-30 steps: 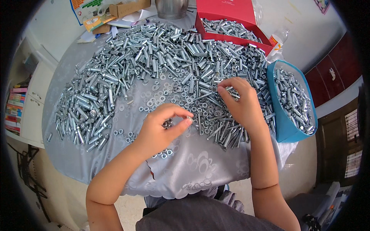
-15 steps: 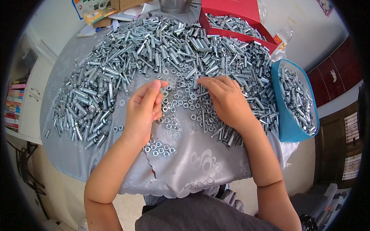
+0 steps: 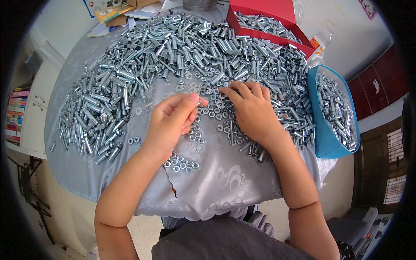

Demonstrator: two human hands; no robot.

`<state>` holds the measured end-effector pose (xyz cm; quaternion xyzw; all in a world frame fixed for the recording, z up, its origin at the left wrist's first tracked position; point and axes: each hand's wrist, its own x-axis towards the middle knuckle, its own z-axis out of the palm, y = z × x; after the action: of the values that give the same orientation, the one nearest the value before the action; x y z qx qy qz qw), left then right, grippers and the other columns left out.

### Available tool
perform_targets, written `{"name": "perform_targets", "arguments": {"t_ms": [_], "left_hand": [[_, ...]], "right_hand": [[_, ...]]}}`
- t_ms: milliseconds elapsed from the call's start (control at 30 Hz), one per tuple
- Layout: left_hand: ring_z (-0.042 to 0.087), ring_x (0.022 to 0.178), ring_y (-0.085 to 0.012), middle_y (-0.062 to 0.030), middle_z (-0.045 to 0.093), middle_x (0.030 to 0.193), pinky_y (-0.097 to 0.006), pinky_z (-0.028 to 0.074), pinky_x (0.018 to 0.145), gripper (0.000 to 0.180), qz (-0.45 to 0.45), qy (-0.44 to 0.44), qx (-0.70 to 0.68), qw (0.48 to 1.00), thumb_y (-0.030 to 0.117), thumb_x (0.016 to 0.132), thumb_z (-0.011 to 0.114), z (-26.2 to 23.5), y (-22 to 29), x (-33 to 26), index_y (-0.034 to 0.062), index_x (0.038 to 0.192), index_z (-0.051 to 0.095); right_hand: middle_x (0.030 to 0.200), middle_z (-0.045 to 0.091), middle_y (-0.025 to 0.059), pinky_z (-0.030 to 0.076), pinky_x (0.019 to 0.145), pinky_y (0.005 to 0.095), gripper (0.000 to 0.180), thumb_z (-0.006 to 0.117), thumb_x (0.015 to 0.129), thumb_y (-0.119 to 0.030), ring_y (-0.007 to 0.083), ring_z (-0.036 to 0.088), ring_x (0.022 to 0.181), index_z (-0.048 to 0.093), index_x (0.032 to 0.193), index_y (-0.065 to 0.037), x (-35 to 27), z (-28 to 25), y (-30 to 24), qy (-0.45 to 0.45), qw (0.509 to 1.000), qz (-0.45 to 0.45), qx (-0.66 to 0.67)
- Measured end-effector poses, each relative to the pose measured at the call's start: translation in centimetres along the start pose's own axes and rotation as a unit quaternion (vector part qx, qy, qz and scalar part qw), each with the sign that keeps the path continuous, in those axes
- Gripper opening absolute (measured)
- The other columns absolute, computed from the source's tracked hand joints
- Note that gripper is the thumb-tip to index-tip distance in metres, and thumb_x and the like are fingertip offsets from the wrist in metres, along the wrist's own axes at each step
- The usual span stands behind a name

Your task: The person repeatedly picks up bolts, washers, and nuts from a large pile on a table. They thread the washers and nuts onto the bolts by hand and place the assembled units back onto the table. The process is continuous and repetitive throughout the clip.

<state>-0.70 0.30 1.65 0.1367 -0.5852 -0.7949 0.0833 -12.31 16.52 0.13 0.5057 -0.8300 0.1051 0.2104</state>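
Note:
A wide heap of silver metal sleeves and bolts (image 3: 173, 56) covers a round table under a grey patterned cloth (image 3: 216, 182). Loose hex nuts (image 3: 182, 164) and washers lie scattered in front of the heap. My left hand (image 3: 171, 121) is lifted a little over the nuts, thumb and fingers pinched on a small silver piece near its fingertips. My right hand (image 3: 251, 110) lies palm down on the nuts and sleeves, fingers spread and reaching left among them.
A blue tray (image 3: 318, 138) of silver parts stands at the table's right edge. A red box (image 3: 260, 32) with more parts sits at the back, a plastic bottle (image 3: 318, 43) beside it. Papers and cartons (image 3: 115, 11) lie at the back left. A bookshelf (image 3: 15, 112) stands far left.
My left hand went forward to the nuts, then drew back and rose with a small piece pinched. My right hand slid left and flattened onto the nuts.

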Motion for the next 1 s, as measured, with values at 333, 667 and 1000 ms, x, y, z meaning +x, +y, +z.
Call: {"name": "perform_targets", "arguments": {"t_ms": [333, 667, 1000], "left_hand": [[0.034, 0.049, -0.0026, 0.003, 0.043, 0.06, -0.017, 0.029, 0.045, 0.024, 0.004, -0.036, 0.055, 0.998, 0.02, 0.088, 0.05, 0.1, -0.3, -0.1, -0.0019, 0.089, 0.059], [0.044, 0.059, -0.0009, 0.003, 0.054, 0.07, -0.015, 0.033, 0.052, 0.02, 0.034, -0.063, 0.076, 0.995, 0.019, 0.085, 0.058, -0.1, -0.7, -0.3, 0.0001, 0.091, 0.06], [0.053, 0.068, -0.0037, -0.0009, 0.059, 0.077, -0.017, 0.042, 0.06, 0.009, 0.131, -0.084, 0.149, 0.976, 0.005, 0.077, 0.065, 0.6, -0.5, -1.1, 0.0018, 0.081, 0.058]], "right_hand": [[0.082, 0.057, 0.0028, 0.037, 0.078, 0.0385, 0.022, 0.065, 0.072, -0.022, 0.0234, 0.05, 0.085, 0.058, 0.089, -0.01, 0.3, 0.1, -0.1, 0.038, 0.993, 0.066, 0.089], [0.081, 0.057, 0.009, 0.044, 0.067, 0.0319, 0.021, 0.068, 0.068, -0.006, 0.0236, 0.055, 0.075, 0.061, 0.088, -0.005, 0.2, -2.5, -0.9, 0.071, 0.932, 0.085, 0.344], [0.078, 0.059, 0.0107, 0.049, 0.062, 0.0329, 0.02, 0.065, 0.072, -0.01, 0.0274, 0.059, 0.069, 0.06, 0.091, -0.004, -0.7, -3.2, -1.7, -0.04, 0.925, -0.014, 0.377]]}}
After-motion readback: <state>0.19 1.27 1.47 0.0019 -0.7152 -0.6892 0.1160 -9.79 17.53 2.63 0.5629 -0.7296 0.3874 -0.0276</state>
